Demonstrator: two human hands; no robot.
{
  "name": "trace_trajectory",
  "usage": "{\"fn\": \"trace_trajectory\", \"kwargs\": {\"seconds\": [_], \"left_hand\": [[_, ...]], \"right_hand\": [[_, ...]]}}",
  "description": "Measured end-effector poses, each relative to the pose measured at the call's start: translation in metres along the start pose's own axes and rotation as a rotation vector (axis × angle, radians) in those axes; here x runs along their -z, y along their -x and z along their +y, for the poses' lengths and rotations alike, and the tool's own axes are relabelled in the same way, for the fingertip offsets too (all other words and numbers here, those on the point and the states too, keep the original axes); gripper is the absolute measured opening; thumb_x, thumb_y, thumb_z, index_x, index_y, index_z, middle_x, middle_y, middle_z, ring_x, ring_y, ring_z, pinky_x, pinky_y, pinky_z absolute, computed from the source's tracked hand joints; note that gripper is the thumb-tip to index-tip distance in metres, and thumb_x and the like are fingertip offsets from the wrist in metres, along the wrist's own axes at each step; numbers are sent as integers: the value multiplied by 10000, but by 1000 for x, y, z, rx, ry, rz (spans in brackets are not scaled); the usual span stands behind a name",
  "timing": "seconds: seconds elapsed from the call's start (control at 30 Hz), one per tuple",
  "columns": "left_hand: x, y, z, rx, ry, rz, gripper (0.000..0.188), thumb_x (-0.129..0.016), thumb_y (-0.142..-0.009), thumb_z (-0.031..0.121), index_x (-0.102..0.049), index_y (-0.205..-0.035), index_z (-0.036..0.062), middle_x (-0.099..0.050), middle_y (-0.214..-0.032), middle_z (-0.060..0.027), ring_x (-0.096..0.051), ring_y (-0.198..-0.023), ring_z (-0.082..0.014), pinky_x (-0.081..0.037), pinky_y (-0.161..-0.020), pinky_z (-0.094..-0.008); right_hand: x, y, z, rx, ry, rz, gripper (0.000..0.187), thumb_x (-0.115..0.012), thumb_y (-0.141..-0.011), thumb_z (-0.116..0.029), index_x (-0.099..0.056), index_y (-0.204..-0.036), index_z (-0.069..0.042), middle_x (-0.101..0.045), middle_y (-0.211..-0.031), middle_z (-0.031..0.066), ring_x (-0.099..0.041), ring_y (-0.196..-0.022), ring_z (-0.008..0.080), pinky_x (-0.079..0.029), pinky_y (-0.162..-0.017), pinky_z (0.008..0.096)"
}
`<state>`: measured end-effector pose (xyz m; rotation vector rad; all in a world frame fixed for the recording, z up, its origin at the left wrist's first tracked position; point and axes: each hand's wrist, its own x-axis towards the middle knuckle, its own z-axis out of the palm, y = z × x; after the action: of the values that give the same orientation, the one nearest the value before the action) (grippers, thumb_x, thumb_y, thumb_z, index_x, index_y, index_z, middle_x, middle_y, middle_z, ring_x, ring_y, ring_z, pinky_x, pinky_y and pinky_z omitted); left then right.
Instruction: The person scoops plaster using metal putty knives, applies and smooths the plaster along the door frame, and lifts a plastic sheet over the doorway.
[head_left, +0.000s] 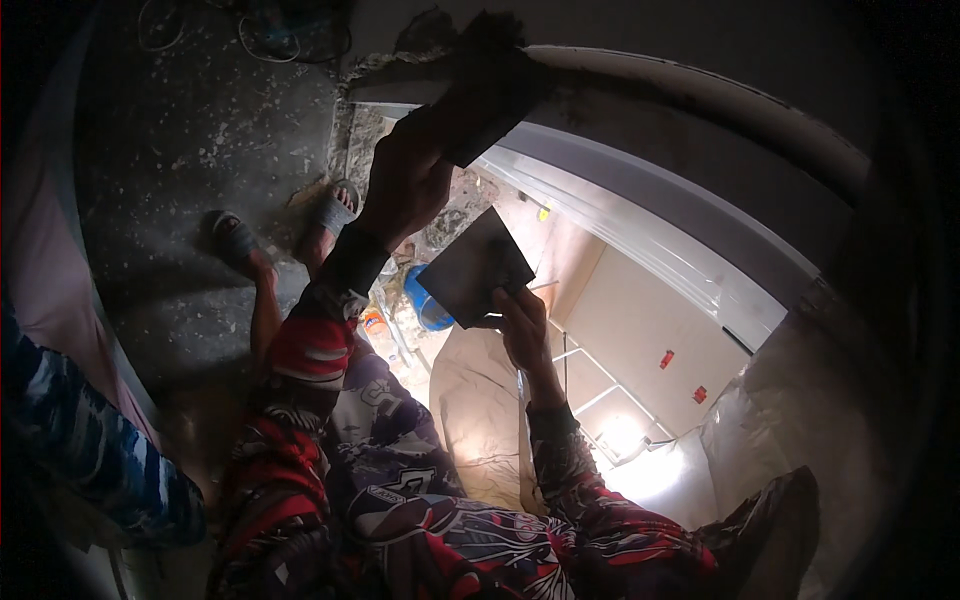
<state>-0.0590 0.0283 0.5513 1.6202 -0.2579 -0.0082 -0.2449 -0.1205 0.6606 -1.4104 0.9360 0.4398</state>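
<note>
Right grip (524, 332) on plate (474, 268), speckled floor (190, 125)

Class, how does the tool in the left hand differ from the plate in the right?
The tool in the left hand appears higher than the plate in the right hand. The tool's outline partly melts into shadow; the plate's corners stand out. Both look dark.

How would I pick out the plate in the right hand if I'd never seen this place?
Find the long pale frame slanting down to the right from the upper middle. Below its upper end, the right hand holds the plate near one edge. It is flat, dark and straight-edged, unlike the curved blue container partly hidden behind it.
</note>
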Motion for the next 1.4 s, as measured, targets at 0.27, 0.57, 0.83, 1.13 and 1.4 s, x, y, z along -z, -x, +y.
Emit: {"fn": "trace_trajectory", "kwargs": {"seconds": [0.27,0.57,0.83,1.13,1.4], "left_hand": [[27,2,33,109,82,-47,346,-588,-834,12,-650,-1164,97,-629,-1192,-146,-596,-1080,-361,-487,-924,-394],[-11,-19,56,-95,102,160,540,-512,-764,-121,-609,-1241,113,-616,-1245,-102,-582,-1136,-329,-460,-980,-411],[-35,-10,43,-89,69,164,499,-572,-706,-87,-616,-1177,71,-611,-1191,-171,-572,-1084,-390,-467,-956,-428],[-11,-4,49,-175,6,79,508,-550,-694,-83,-617,-1176,65,-616,-1150,-177,-585,-1021,-398,-490,-880,-434],[4,-10,80,10,201,67,487,-543,-714,-74,-625,-1173,66,-636,-1139,-168,-605,-1048,-356,-484,-915,-410]], "right_hand": [[-2,0,-4,-13,45,26,297,-512,-975,-178,-561,-1162,48,-650,-1001,106,-657,-868,175,-579,-723,324],[2,4,-11,-2,-5,57,289,-515,-970,-169,-568,-1148,53,-653,-983,110,-664,-835,176,-583,-726,317],[12,4,-4,8,-38,42,292,-515,-970,-159,-555,-1168,52,-646,-1013,116,-664,-875,185,-590,-741,330],[10,7,0,-20,3,51,303,-517,-968,-172,-552,-1157,63,-646,-982,115,-664,-857,185,-583,-724,325],[0,8,-11,6,-37,41,309,-513,-966,-151,-535,-1186,66,-636,-1015,122,-670,-873,212,-593,-744,352]]}}
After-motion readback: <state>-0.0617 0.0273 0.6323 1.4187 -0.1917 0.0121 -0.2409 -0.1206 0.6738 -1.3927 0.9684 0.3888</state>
